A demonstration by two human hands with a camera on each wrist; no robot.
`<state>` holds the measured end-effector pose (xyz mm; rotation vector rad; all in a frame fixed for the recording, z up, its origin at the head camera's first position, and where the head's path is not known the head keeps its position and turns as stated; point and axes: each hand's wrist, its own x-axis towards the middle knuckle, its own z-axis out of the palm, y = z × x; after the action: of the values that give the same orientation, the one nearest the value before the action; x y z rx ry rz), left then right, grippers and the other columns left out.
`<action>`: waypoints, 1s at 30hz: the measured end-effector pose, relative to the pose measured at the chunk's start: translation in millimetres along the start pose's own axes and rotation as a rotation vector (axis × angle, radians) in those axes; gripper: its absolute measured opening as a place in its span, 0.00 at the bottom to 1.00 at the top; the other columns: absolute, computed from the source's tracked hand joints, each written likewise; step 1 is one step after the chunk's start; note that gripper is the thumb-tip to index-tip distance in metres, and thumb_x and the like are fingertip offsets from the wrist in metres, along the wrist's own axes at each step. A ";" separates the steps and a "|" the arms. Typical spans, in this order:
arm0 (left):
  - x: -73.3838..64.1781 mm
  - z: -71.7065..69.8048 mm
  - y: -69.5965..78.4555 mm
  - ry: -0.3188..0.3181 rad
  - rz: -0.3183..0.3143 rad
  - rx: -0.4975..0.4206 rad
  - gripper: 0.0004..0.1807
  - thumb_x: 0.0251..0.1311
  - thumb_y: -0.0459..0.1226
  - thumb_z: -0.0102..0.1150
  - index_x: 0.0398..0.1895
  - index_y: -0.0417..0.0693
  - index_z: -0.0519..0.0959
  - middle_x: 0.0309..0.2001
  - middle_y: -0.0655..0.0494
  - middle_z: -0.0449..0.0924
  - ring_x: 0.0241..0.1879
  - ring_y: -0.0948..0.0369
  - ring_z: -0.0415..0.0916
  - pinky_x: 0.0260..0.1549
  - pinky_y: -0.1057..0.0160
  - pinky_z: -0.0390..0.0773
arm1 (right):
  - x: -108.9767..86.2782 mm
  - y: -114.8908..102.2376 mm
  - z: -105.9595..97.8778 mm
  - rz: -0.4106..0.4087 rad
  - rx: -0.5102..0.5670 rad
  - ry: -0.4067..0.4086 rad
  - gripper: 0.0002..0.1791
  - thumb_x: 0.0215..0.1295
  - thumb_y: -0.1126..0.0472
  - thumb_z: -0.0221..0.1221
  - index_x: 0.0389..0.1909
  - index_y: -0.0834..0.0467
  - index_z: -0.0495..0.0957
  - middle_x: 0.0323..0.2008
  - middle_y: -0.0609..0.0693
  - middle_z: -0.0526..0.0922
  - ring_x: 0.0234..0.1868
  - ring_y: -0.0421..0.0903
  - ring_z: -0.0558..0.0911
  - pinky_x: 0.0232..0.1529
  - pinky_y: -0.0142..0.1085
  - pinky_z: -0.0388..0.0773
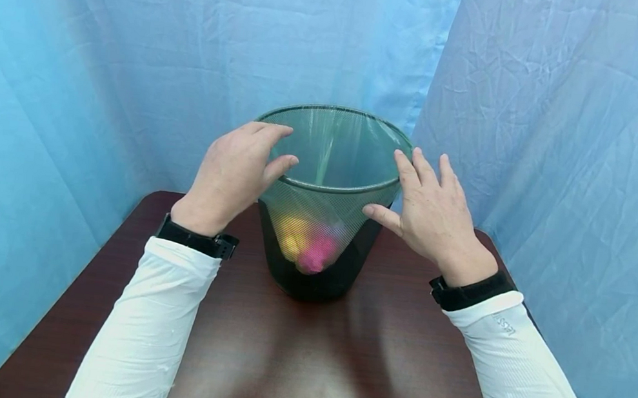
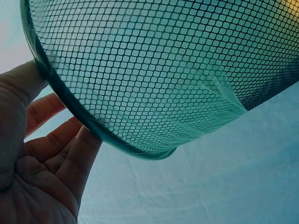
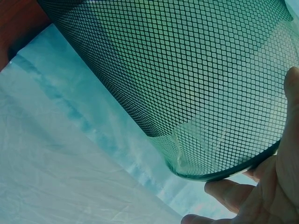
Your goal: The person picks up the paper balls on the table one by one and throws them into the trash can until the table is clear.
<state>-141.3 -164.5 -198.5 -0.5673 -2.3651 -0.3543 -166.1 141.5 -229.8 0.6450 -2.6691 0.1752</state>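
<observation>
A black mesh wastebasket (image 1: 331, 189) stands upright, lined with a thin, clear greenish plastic bag (image 1: 359, 148). The bag folds over the rim and hangs down the outside. My left hand (image 1: 235, 167) is at the left of the rim, thumb and fingers apart; in the left wrist view its fingertips (image 2: 91, 133) touch the rim. On the other side, my right hand (image 1: 431, 214) has its fingers spread along the rim. Its fingertips (image 3: 219, 186) lie right at the rim's edge in the right wrist view. Through the mesh show a yellow lump (image 1: 293, 238) and a pink lump (image 1: 318, 251).
The basket stands on a dark reddish-brown table (image 1: 301, 366) with a glossy top. Pale blue curtains (image 1: 154, 45) hang close behind it and along both sides. Black bands (image 1: 192, 237) circle both wrists, over white sleeves.
</observation>
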 end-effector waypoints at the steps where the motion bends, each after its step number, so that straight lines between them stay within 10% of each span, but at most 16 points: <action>1: -0.2 0.1 -0.1 0.002 0.001 -0.001 0.28 0.62 0.51 0.60 0.62 0.47 0.76 0.56 0.49 0.80 0.55 0.55 0.75 0.48 0.52 0.79 | 0.0 0.0 -0.1 0.001 0.000 -0.002 0.57 0.58 0.21 0.43 0.79 0.54 0.44 0.76 0.65 0.51 0.74 0.71 0.43 0.70 0.64 0.45; 30: -21.0 5.7 -11.1 0.108 -0.032 0.017 0.37 0.64 0.56 0.55 0.72 0.49 0.66 0.66 0.44 0.72 0.62 0.48 0.70 0.57 0.46 0.73 | -2.3 4.0 7.7 0.016 0.028 0.033 0.61 0.57 0.21 0.45 0.79 0.56 0.38 0.76 0.66 0.48 0.75 0.63 0.46 0.73 0.59 0.41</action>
<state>-135.5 -178.2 -217.9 -0.4901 -2.2732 -0.3692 -168.7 144.4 -237.9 0.6242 -2.6447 0.2254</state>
